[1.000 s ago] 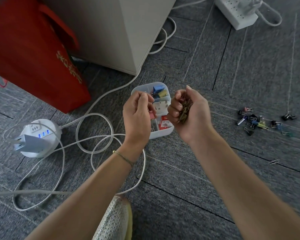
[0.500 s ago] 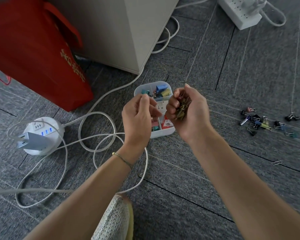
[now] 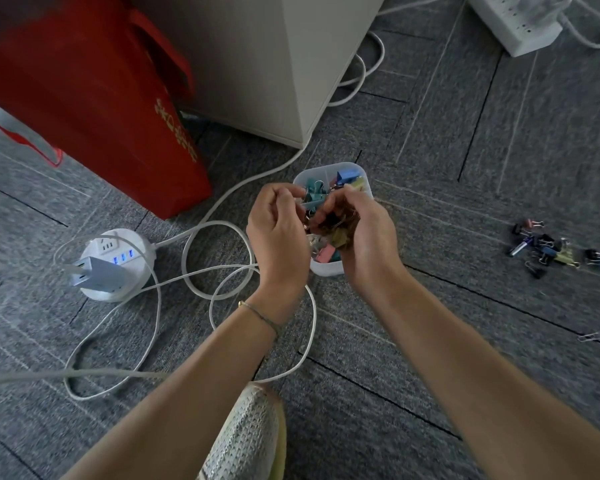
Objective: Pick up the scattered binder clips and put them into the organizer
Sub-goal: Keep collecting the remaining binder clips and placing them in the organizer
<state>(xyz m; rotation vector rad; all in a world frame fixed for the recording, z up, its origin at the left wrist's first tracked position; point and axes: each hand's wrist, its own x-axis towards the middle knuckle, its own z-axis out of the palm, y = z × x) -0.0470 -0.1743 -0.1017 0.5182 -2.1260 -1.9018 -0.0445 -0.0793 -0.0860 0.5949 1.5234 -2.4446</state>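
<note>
Both hands meet right over the organizer (image 3: 331,268), the left hand (image 3: 279,233) on its left side, the right hand (image 3: 364,237) on its right with a bunch of clips (image 3: 340,228) in it. More clips lie inside the organizer. Well off to the right sits a loose pile of clips (image 3: 548,247) on the carpet (image 3: 465,202). Left of the organizer lies a round power hub (image 3: 116,263), a bag (image 3: 94,91) behind it.

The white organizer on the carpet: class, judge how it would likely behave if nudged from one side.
The organizer looks like thin plastic, so probably light and easy to shift. It stands low and wide, so tipping seems unlikely. The carpet would likely grip it; the binder clips inside may rattle.
</note>
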